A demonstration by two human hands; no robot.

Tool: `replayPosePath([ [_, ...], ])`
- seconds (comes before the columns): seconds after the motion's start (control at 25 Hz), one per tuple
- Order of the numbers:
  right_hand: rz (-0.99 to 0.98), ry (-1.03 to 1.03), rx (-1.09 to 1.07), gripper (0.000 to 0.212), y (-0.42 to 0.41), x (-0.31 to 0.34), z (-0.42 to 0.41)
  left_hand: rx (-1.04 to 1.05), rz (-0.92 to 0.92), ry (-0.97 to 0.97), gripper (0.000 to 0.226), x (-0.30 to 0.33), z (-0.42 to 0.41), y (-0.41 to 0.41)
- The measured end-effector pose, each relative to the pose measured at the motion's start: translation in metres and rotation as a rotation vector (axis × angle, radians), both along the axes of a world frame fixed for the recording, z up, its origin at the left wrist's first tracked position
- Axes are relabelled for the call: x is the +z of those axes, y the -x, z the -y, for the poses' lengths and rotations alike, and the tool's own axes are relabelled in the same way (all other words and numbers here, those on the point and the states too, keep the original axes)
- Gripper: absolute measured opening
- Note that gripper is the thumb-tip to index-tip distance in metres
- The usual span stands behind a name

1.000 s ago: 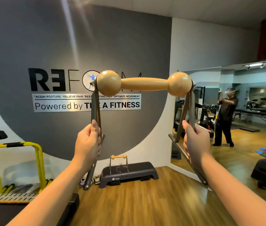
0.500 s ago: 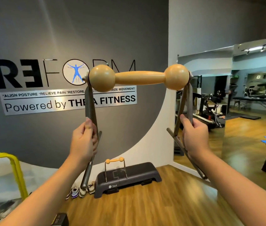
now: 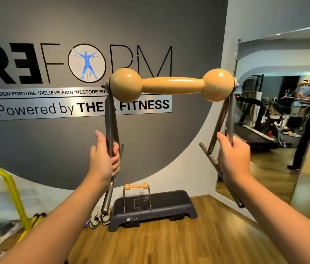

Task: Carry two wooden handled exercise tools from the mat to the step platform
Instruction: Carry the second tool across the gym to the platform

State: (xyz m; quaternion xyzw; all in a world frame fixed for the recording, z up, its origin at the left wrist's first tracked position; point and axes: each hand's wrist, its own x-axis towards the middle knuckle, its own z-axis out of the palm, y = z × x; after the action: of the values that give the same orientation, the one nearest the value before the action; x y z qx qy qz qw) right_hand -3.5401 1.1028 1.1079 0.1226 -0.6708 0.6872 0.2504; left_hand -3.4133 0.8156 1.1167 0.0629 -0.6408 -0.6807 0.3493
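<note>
Left hand [image 3: 102, 161] wrapped round left metal leg of the held tool [image 3: 172, 85]; right hand [image 3: 233, 159] clamped on the right leg. Tool raised at 12 o'clock, wooden handle level, on top. Second tool [image 3: 136, 195] upright on the step [image 3: 169, 204] at 6 o'clock, against the wall. Shoes [image 3: 99, 219] at the step's 9 o'clock.

Left hand [image 3: 102, 161]: grips the tool's left metal leg
Right hand [image 3: 233, 159]: grips its right leg
Wooden handle [image 3: 171, 85]: above both grips
Step platform [image 3: 169, 205]: below, between the grips
</note>
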Motion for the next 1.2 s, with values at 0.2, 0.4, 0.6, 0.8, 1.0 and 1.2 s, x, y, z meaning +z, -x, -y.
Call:
replayPosePath([
  [0.2,0.002,-0.003,0.021,0.042,0.132,-0.030,0.047,0.016,0.049,-0.056,0.062,-0.025,0.051,0.133],
  [0.4,0.038,-0.010,-0.038,0.043,0.256,-0.043,0.094,-0.009,0.075,-0.093,0.049,-0.035,0.098,0.267],
  [0.6,0.106,0.013,-0.089,0.041,0.366,-0.071,0.124,-0.108,0.139,-0.136,0.039,-0.045,0.130,0.386],
  [0.8,0.118,0.036,-0.091,0.045,0.477,-0.099,0.134,-0.040,0.145,-0.198,0.038,-0.069,0.138,0.497],
  [1.0,0.204,0.015,-0.060,0.044,0.597,-0.128,0.138,0.023,0.146,-0.262,0.032,-0.108,0.138,0.615],
  [1.2,0.408,0.002,0.058,0.045,0.705,-0.159,0.147,0.055,0.200,-0.347,0.042,-0.159,0.147,0.711],
])
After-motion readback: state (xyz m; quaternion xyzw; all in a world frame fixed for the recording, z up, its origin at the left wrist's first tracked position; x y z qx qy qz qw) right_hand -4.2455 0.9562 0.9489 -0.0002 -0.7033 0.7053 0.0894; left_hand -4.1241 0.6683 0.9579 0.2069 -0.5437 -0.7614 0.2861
